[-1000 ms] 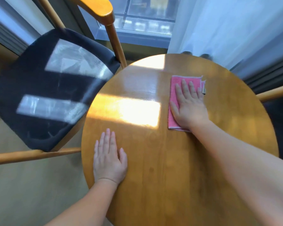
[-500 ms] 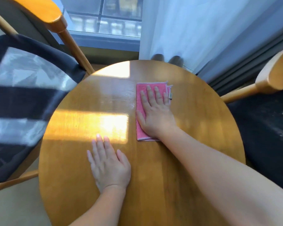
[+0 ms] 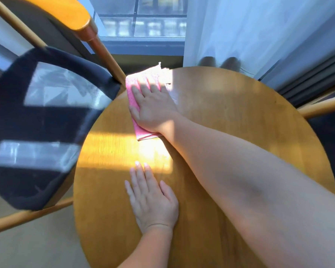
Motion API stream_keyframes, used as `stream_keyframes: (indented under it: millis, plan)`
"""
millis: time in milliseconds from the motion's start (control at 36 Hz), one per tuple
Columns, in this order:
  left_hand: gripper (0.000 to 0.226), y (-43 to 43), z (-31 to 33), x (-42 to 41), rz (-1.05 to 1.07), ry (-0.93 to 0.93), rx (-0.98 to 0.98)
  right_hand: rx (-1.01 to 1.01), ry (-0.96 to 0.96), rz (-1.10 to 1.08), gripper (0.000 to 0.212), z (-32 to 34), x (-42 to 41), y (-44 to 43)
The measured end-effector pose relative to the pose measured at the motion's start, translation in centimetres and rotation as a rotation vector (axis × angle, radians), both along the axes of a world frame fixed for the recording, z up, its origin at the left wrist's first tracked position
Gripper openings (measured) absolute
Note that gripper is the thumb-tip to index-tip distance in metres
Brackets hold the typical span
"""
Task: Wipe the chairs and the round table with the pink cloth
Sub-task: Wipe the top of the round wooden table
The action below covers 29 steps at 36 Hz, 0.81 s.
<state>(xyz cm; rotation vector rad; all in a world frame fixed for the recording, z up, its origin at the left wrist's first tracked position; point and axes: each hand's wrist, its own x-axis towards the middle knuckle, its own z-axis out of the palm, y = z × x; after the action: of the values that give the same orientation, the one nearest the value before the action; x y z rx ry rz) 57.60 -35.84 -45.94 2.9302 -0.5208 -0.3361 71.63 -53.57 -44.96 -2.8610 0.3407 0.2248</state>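
The round wooden table fills the middle of the head view. My right hand lies flat on the folded pink cloth, pressing it onto the table's far left edge, where the cloth's far end overhangs the rim. My left hand rests flat on the tabletop nearer to me, fingers apart, holding nothing. A wooden chair with a dark cushion stands at the left, touching the table. A second chair's wooden arm shows at the right edge.
A window and a sheer white curtain stand behind the table. Two feet of something show through the curtain's hem. Pale floor lies at the lower left.
My right hand slid the pink cloth from the table's middle back to its far left edge. My left hand stayed planted on the tabletop. The camera view shifted.
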Motion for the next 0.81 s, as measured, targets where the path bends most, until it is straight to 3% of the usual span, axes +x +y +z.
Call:
stream_keyframes:
  millis: [167, 306, 472, 806]
  plan:
    - [0.065, 0.1, 0.0, 0.0, -0.008, -0.009, 0.002, -0.011, -0.005, -0.048, 0.066, -0.2, -0.9, -1.0]
    - [0.065, 0.1, -0.1, 0.1, 0.002, -0.023, -0.016, -0.045, 0.057, -0.228, 0.069, -0.5, -3.7, -5.8]
    - [0.067, -0.1, 0.1, 0.2, 0.007, -0.027, -0.002, -0.106, 0.107, -0.448, 0.071, -0.6, -9.6, -10.6]
    - [0.068, -0.4, 0.3, 0.2, 0.04, -0.024, -0.07, -0.128, 0.171, -0.738, 0.072, -0.9, -21.8, -10.8]
